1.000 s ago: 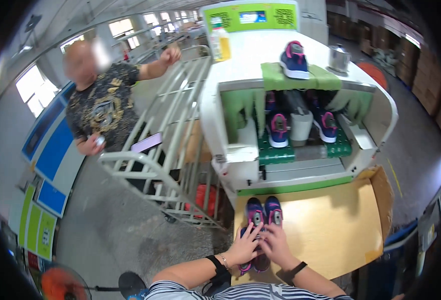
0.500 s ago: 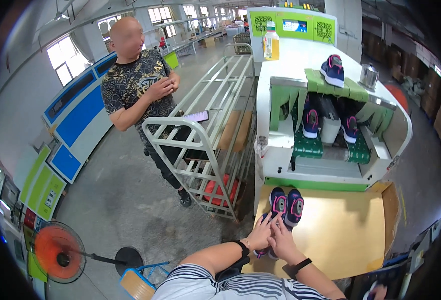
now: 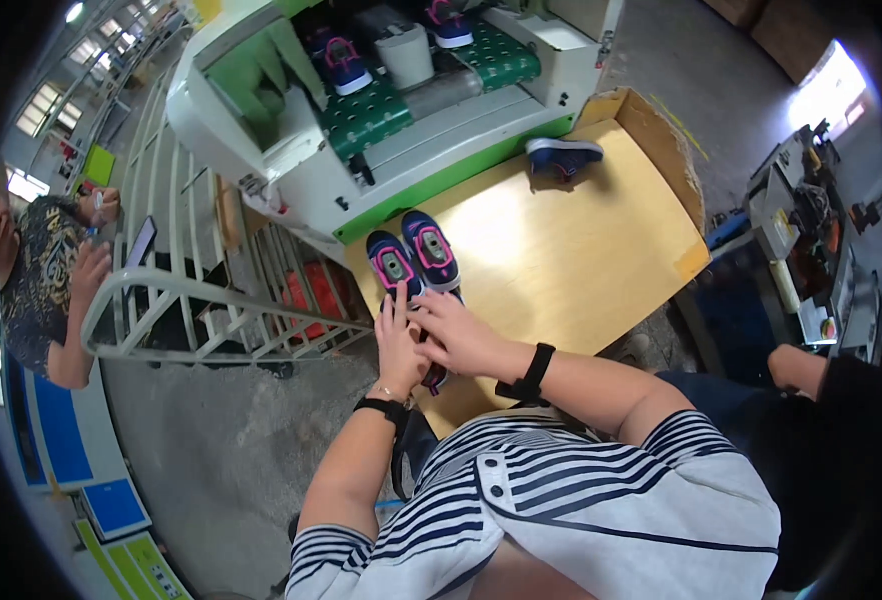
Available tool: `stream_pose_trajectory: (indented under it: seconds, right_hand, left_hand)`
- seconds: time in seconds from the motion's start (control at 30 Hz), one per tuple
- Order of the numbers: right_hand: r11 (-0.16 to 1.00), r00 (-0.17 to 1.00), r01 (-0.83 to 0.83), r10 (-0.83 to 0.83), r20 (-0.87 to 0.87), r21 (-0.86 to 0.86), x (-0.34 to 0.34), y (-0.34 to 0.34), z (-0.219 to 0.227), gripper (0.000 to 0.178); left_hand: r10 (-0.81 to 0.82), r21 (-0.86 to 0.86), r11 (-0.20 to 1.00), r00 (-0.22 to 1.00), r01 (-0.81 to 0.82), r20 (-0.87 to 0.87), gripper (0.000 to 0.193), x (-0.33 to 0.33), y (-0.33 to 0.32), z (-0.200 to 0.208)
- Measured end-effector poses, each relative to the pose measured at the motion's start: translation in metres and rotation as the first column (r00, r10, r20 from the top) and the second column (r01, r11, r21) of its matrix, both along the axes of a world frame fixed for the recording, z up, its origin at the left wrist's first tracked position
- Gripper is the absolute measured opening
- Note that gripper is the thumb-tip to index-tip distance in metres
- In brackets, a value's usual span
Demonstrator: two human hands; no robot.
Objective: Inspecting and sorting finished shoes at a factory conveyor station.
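Left hand and right hand together, meeting over the near edge of the board, fingers partly bent and tips close! Whether they pinch anything, I cannot tell (the hands themselves block the view). Beneath them sits the near shoe, dark with pink trim, mostly covered. Just past the fingertips, side by side and upright, come the left navy shoe and the right navy shoe. The step in hand looks like close fingertip work on that near shoe; the next move, I judge, calls for a light touch and room for the fingers to part without nudging the pair ahead. Farther out, a tipped shoe lies by the machine's green edge, and beyond that the green belt carries more navy shoes. Away to the left, a pale metal rack stands before a co-worker.
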State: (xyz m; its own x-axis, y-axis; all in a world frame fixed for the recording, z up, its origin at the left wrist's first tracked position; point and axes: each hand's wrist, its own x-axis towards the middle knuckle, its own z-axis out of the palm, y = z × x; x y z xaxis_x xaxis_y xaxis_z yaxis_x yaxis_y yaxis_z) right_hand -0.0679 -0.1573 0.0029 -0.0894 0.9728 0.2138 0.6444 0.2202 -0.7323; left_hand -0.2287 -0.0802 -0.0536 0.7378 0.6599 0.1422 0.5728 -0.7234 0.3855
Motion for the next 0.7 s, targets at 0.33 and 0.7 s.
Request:
stream_pose_trajectory:
  seconds: [0.33, 0.7]
  right_hand:
    - [0.847, 0.514, 0.484, -0.479, 0.712, 0.22, 0.28, 0.115, -0.039, 0.039]
    - [0.56, 0.527, 0.707, -0.824, 0.206, 0.431, 0.32, 0.045, -0.15, 0.069]
  left_hand:
    - [-0.004, 0.032, 0.999, 0.997, 0.002, 0.071, 0.045, 0.016, 0.001, 0.014]
    - [0.036, 0.028, 0.999, 0.998, -0.038, 0.061, 0.049, 0.005, -0.011, 0.017]
